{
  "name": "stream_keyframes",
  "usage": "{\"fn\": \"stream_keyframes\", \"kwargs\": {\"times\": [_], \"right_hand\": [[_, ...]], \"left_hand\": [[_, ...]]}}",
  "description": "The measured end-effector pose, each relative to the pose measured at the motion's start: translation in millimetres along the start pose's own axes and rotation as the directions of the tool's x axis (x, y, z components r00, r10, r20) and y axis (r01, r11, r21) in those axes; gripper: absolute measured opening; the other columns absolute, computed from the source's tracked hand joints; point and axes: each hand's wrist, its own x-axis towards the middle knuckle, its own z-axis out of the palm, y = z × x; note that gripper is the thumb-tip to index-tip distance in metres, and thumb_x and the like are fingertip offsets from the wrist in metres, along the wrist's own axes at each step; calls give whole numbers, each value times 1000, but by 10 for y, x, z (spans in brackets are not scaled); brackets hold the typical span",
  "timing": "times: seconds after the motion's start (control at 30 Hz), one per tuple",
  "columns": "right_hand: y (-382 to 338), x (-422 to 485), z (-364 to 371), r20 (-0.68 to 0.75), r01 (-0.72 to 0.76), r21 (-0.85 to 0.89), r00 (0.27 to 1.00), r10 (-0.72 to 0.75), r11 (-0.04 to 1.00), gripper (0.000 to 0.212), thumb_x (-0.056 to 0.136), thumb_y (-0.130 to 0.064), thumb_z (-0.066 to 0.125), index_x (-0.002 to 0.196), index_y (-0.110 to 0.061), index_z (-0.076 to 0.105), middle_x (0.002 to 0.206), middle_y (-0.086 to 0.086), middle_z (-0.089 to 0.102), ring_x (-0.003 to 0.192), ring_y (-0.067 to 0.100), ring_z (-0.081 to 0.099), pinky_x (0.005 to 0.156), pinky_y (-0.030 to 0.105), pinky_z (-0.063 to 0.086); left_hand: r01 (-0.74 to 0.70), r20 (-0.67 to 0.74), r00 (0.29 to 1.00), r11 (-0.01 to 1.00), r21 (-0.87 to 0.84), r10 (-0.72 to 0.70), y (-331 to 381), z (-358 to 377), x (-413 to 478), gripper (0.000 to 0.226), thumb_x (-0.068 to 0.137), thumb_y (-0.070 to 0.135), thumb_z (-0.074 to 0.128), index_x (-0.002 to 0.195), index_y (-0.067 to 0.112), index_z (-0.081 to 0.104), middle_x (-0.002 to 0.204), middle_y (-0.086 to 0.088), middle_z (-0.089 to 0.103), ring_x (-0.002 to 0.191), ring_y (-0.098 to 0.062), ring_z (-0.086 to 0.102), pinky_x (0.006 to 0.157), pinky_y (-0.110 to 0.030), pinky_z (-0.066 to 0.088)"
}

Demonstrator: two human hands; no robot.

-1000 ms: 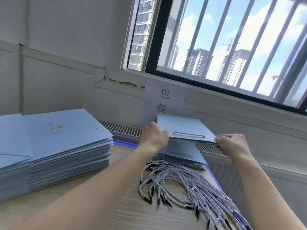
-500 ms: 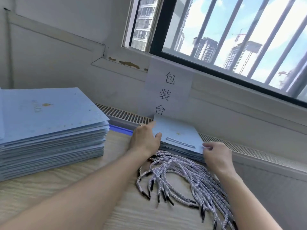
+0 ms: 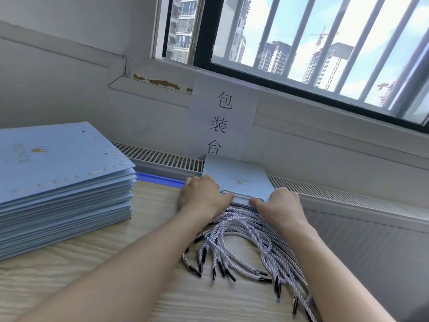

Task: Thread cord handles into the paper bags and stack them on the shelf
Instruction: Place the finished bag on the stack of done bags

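Observation:
A light blue paper bag (image 3: 241, 180) with a gold crown print and a threaded cord handle lies flat on top of a small stack of like bags on the ledge over the radiator grille. My left hand (image 3: 204, 196) grips its near left edge, thumb on top by the cord handle. My right hand (image 3: 281, 204) grips the near right edge, thumb lying on the bag. A bundle of white-and-grey twisted cords (image 3: 246, 245) with black tips lies on the wooden table just below both hands. A tall stack of flat blue bags (image 3: 60, 182) stands at the left.
A white paper sign (image 3: 222, 122) with black characters hangs on the wall right behind the small stack. The slatted radiator grille (image 3: 162, 159) runs along the wall under a barred window. A blue strip (image 3: 157, 178) edges the wooden table (image 3: 81, 270).
The bag was held up in the air by both hands; it now lies flat on the small stack at the ledge. Both hands came down with it and sit closer together on its near edge.

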Motion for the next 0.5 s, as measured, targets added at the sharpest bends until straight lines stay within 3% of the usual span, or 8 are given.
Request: {"fn": "stream_keyframes", "kwargs": {"times": [0.07,0.17,0.3,0.4,0.5], "right_hand": [[-38,-18,-9,16,-2,-27,1000,3,1000,60,89,-53,64,55,-10,40,62,3,40,96,30,49,67,29,27],[-64,-45,8,-10,-10,-19,1000,9,1000,61,85,-56,68,56,-12,37,62,2,38,103,32,53,68,29,28],[-4,-21,26,-11,-32,23,999,32,999,61,81,-56,71,56,-11,40,67,10,49,89,29,54,64,31,29],[119,16,-51,30,-64,147,998,60,987,37,89,-27,67,60,-6,58,60,9,53,69,27,50,61,29,36],[254,-38,-143,60,-71,277,997,57,958,16,93,-10,64,90,-8,79,90,8,74,82,24,64,77,25,46]], "left_hand": [[16,0,1000,1000,-25,-16,-2,12,3,61,79,66,62,115,18,70,127,-4,64,123,-26,50,99,-34,44],[-6,-14,1000,1000,19,6,23,13,-31,60,81,67,63,111,16,68,120,-8,65,119,-28,49,95,-36,44],[-15,22,1000,1000,24,15,9,-2,-34,51,83,66,62,95,17,70,115,-8,66,115,-28,50,92,-35,44],[-33,106,993,995,-97,43,-101,-114,30,39,91,51,61,101,17,78,128,-2,66,128,-19,51,101,-26,38],[-28,178,981,969,-244,73,-217,-262,63,25,94,30,64,108,14,77,137,3,61,130,-8,51,100,-14,30]]}}
